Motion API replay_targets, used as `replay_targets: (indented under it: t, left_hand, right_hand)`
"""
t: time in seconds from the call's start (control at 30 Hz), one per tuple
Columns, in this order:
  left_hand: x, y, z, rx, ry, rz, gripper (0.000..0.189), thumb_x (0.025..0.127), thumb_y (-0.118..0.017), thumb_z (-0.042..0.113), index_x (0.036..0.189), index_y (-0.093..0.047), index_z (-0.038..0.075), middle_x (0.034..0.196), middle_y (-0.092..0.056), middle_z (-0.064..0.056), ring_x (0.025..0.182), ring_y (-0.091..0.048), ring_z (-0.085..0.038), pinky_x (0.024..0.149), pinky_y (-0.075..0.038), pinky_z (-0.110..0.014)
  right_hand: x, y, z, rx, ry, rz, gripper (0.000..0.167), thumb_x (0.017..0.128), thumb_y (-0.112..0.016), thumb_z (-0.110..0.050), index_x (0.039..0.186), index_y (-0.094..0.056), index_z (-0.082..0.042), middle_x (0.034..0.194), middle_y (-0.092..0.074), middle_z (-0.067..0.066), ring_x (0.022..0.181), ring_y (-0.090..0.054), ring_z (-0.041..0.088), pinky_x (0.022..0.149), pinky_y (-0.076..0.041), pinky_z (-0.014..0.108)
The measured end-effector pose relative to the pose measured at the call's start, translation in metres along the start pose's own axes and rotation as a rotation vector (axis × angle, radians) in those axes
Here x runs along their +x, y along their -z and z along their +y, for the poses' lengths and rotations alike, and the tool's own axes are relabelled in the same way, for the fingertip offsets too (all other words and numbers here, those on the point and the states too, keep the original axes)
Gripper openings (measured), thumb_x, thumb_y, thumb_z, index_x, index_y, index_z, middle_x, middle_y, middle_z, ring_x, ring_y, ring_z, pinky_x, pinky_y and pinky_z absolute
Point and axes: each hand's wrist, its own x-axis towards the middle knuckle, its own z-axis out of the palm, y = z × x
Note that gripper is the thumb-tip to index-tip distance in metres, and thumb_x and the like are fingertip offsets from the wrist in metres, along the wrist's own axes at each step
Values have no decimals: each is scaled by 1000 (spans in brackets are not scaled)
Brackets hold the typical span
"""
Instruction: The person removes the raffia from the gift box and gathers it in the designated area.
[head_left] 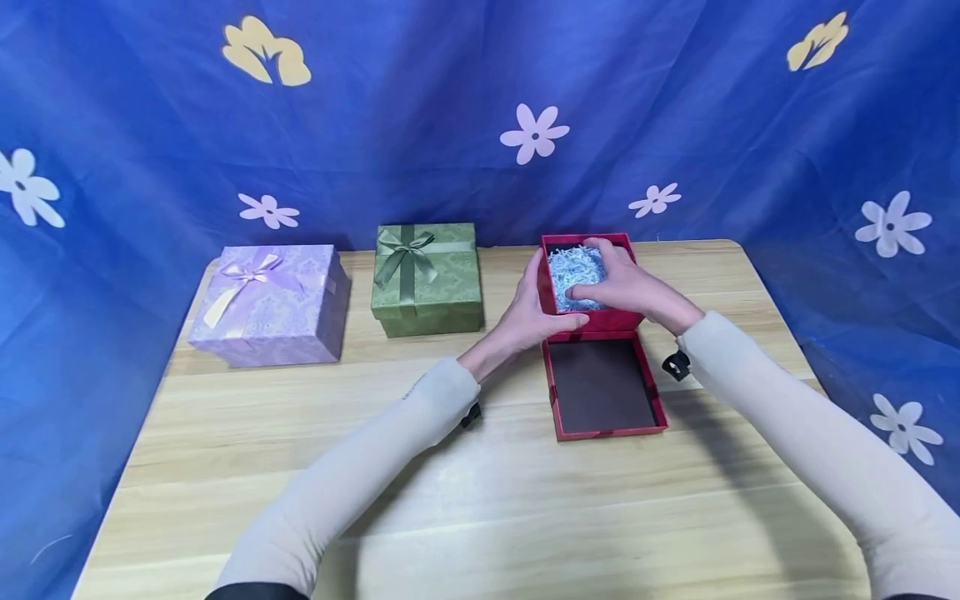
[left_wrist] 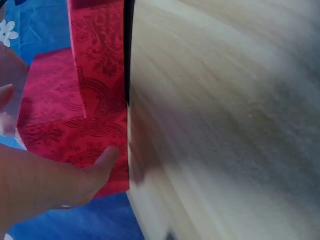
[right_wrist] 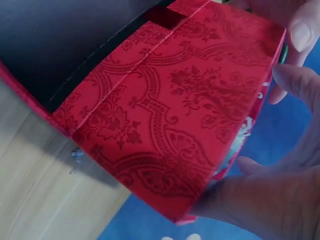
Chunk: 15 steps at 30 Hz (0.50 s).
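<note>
A red gift box (head_left: 617,320) with a dark damask pattern stands at the back right, filled with pale blue shredded paper (head_left: 573,271). My left hand (head_left: 525,312) holds the box at its near left corner, fingers along the left wall and thumb across the front. In the left wrist view that thumb (left_wrist: 105,165) lies flat against the red side. Over the opening, my right hand (head_left: 626,283) rests on the shredded paper with thumb and fingers spread wide. The box's hinged lid (head_left: 603,387) lies folded back toward me, dark inside facing up.
To the left stand a closed green gift box (head_left: 442,292) with a ribbon bow and a closed lavender one (head_left: 285,317). A blue curtain (head_left: 435,125) with flowers hangs behind the wooden table (head_left: 480,500). A few blue shreds (right_wrist: 76,155) lie beside the red box.
</note>
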Motion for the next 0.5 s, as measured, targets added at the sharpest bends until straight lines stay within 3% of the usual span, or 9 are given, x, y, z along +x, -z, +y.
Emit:
replay_targets:
  t: [0.07, 0.2, 0.3, 0.33, 0.5]
  left_hand:
    - [-1, 0, 4, 8, 12, -8, 127, 87, -93, 20, 176, -2, 15, 181, -12, -8, 162, -17, -20, 130, -22, -41]
    - [0, 2, 0, -2, 30, -25, 127, 87, -94, 21, 177, -3, 21, 181, -10, -5, 163, -13, -19, 130, -21, -45]
    - [2, 4, 0, -10, 38, -42, 128, 87, -94, 24, 177, -4, 23, 180, -12, -4, 161, -18, -17, 130, -23, -44]
    - [9, 6, -9, -17, 30, -51, 132, 84, -97, 30, 177, -5, 23, 177, -20, -5, 157, -24, -17, 128, -27, -42]
    - [12, 10, -9, -46, 20, -71, 127, 85, -96, 27, 178, -9, 19, 150, -46, -14, 134, -46, -26, 118, -41, -43]
  right_hand:
    - [7, 0, 2, 1, -34, -57, 103, 93, -81, -32, 168, -18, -1, 158, -34, 31, 142, -34, 44, 121, -33, 62]
    - [21, 4, 9, 75, -84, -180, 112, 93, -82, -33, 171, -8, -1, 160, -32, 29, 143, -33, 43, 125, -30, 60]
    - [28, 7, 14, 155, -109, -256, 113, 94, -83, -29, 172, -4, -4, 160, -33, 26, 143, -35, 41, 126, -29, 57]
    - [30, 8, 16, 170, -108, -277, 112, 95, -83, -27, 172, -4, -4, 159, -33, 26, 143, -35, 41, 126, -29, 57]
    - [37, 8, 26, 219, -65, -338, 108, 95, -83, -21, 171, -8, -8, 157, -36, 22, 140, -39, 37, 123, -33, 52]
